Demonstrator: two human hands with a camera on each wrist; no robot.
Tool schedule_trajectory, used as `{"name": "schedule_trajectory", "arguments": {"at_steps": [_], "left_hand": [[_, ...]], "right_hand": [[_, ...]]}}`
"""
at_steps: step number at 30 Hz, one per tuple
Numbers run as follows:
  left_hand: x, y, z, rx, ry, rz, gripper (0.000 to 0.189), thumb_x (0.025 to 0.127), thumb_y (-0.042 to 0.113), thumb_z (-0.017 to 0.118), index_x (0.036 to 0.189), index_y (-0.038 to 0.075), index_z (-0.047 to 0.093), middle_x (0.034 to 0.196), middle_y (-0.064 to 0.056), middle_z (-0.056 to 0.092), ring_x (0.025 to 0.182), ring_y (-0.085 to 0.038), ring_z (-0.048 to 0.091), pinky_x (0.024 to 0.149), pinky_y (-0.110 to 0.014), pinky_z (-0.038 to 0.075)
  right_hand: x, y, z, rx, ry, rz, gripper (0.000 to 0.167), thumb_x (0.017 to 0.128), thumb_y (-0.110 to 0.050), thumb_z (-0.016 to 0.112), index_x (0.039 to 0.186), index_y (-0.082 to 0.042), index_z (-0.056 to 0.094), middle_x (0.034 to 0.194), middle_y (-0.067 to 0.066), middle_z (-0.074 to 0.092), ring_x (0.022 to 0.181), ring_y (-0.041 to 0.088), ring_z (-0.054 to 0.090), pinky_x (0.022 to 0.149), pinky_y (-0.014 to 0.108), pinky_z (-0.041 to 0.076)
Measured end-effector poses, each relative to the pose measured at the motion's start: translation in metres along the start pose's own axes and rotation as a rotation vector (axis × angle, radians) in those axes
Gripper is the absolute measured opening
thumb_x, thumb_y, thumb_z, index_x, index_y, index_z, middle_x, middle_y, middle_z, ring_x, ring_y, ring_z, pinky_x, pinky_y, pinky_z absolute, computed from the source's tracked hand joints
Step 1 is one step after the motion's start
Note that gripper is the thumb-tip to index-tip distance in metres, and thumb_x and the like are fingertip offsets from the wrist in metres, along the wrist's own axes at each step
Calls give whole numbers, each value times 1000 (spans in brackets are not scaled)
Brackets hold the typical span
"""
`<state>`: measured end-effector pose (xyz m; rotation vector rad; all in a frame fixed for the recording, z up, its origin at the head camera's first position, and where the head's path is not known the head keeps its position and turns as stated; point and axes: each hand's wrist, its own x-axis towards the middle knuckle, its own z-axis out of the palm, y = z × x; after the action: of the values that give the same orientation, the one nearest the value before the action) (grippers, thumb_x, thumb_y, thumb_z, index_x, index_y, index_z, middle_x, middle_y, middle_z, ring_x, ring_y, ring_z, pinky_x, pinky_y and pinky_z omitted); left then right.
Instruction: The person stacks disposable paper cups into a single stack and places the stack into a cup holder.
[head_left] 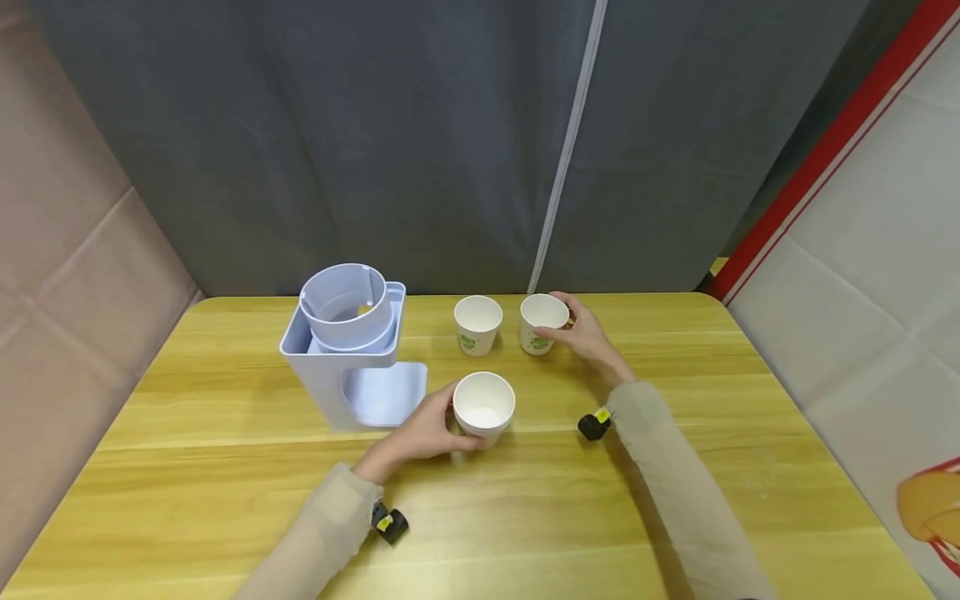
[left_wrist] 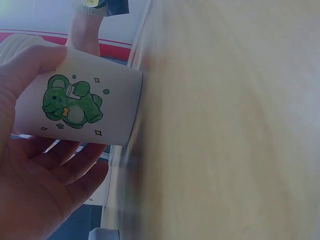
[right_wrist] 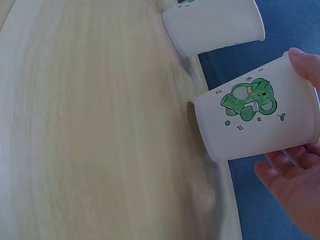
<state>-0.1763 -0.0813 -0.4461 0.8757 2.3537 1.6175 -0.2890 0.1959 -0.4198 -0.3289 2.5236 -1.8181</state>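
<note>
My left hand (head_left: 426, 429) grips a stack of white paper cups (head_left: 483, 404) near the middle of the table. Several nested rims show in the left wrist view, along with a green cartoon bear (left_wrist: 72, 102) printed on the outer cup. Farther back, my right hand (head_left: 587, 337) holds a single paper cup (head_left: 542, 321) around its upper part, thumb near the rim. That cup carries the same green print in the right wrist view. Another paper cup (head_left: 477, 323) stands upright just left of it, touched by neither hand.
A pale lavender plastic stand (head_left: 330, 387) with a round open holder (head_left: 348, 329) on top and a flat base plate (head_left: 386, 396) stands left of the cups. The wooden table (head_left: 187, 492) ends at a dark grey curtain (head_left: 375, 150) behind.
</note>
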Motion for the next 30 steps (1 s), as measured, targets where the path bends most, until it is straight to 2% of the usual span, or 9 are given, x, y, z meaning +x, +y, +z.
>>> {"name": "schedule_trajectory", "arguments": {"at_steps": [4,11,16,24,30], "left_hand": [[-1,4,1,8,4,-13,78,64,6,84,130,-4,45,123,-18,57,113,-30,53,98,-42,42],[-5,38,-6,23,-3,-7,72,65,0,82,126,-10,46,119,-23,57,110,-35,54,96,-43,43],[-6,42,-7,24,3,1,71,65,-1,81,126,-10,46,119,-23,57,110,-35,54,96,-43,43],[-6,42,-7,-1,-7,-4,73,65,-1,81,127,-10,45,121,-23,57,112,-35,53,98,-45,42],[-7,43,-7,-10,-3,-11,71,65,-2,81,126,-10,46,120,-23,57,111,-35,54,97,-45,43]], "right_hand": [[-4,-4,-5,-16,-6,0,68,77,2,73,135,7,37,129,24,44,111,31,46,88,26,42],[-15,-13,-16,-117,-12,-48,69,77,-2,74,136,3,38,130,21,45,110,30,47,85,23,44],[-21,-18,-22,-138,-6,-71,67,77,-1,74,135,4,39,128,21,46,108,29,48,86,25,46],[-30,-27,-29,-157,-12,-83,68,77,0,74,135,4,40,129,23,46,111,34,48,95,47,42],[-41,-36,-33,-176,-26,-95,70,76,-3,76,136,2,40,131,21,46,114,34,47,96,49,41]]}}
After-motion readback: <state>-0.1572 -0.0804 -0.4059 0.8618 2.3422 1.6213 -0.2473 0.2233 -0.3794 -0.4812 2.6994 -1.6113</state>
